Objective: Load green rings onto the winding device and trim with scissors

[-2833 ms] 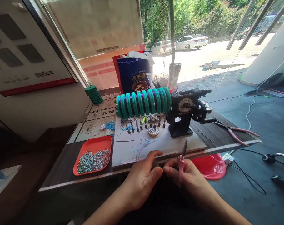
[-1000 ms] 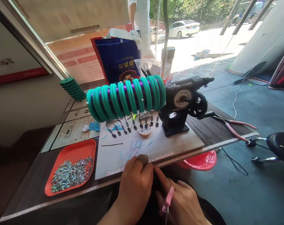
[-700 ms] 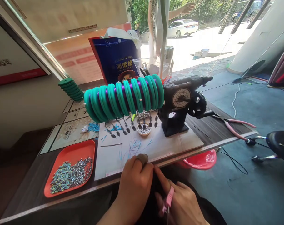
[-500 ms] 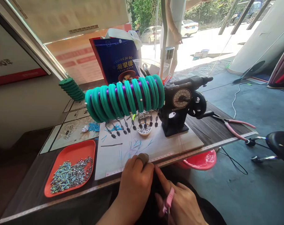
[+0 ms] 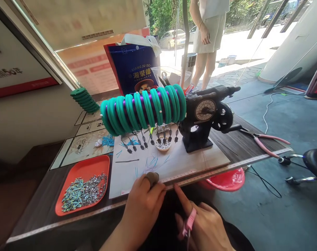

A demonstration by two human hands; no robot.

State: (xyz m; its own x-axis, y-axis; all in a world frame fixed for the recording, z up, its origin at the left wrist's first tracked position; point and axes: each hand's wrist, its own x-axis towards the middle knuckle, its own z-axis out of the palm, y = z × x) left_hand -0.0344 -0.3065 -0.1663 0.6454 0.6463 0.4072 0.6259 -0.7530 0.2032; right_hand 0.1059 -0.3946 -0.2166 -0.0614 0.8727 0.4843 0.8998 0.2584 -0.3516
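My left hand (image 5: 145,202) is at the front edge of the white board, thumb and fingers pinched together. What lies in the pinch, if anything, is too small or hidden to make out. A grey-olive finger cot (image 5: 152,177) covers one of its fingers. My right hand (image 5: 204,225) holds small pink-handled scissors (image 5: 190,220) against the palm, blades toward me, while its index finger points out at the table edge. Beyond both hands, a black winding machine (image 5: 200,118) carries green ringed spools (image 5: 145,108) wound with purple thread. Dark leaf-shaped pendants (image 5: 144,142) hang below them.
An orange tray (image 5: 59,195) at left holds blue-yellow tubes and silvery bits. Small white beads fill a bowl (image 5: 163,148); blue snippets lie on the white board (image 5: 121,177). Pink-handled pliers (image 5: 265,144) rest at right, above a red bin (image 5: 227,183). A person (image 5: 209,31) stands outside.
My left hand has moved left, widening the gap to my right hand, which stays about where it was. The view has shifted slightly, and the person outside shows more fully.
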